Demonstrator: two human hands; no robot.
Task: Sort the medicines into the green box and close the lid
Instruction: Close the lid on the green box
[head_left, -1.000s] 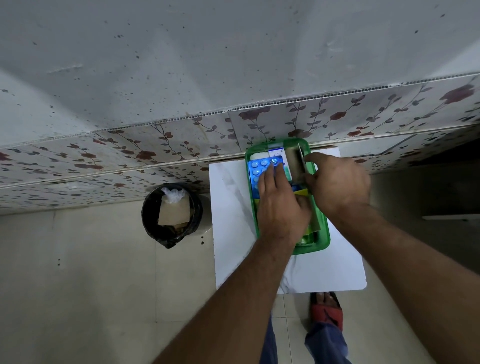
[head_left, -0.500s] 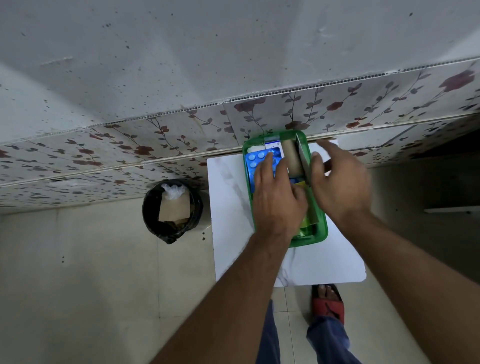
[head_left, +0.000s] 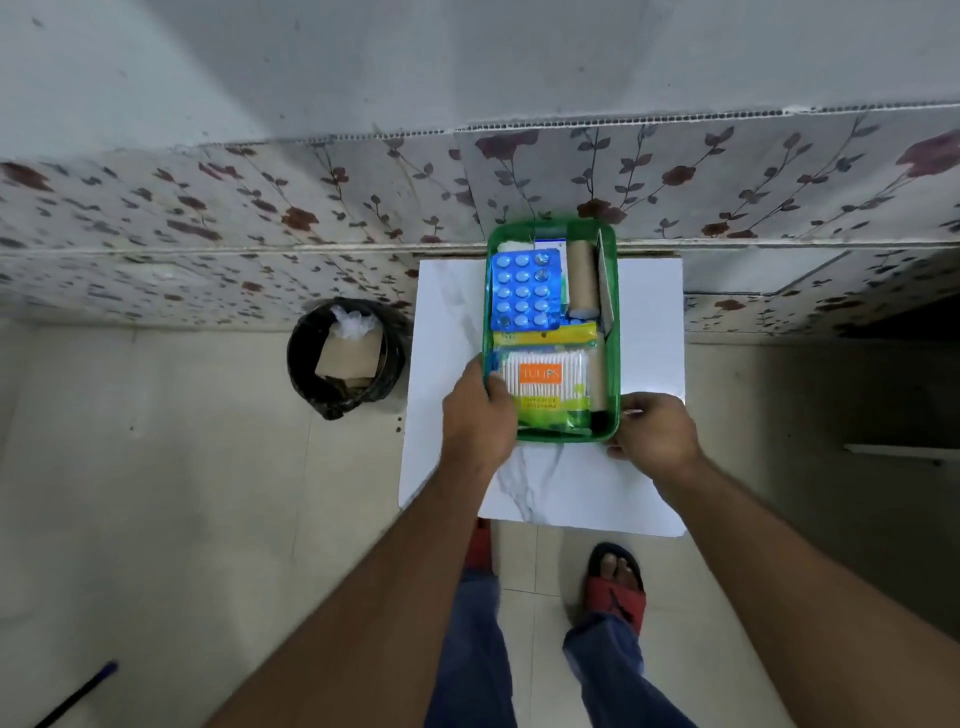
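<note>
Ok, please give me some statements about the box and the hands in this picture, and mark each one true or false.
1. The green box has no lid on it. True.
2. The blue blister pack lies at the wall end of the box. True.
3. The cotton bud packet lies on the white table beside the box. False: it is inside the box.
4. The left hand is in the black bin. False: it grips the box's left rim.
5. The right hand is at the box's near right corner. True.

Both bare arms reach forward, the left hand (head_left: 480, 415) curled with its thumb hooked inward, the right hand (head_left: 655, 431) lower, knuckles up, fingers bent.
</note>
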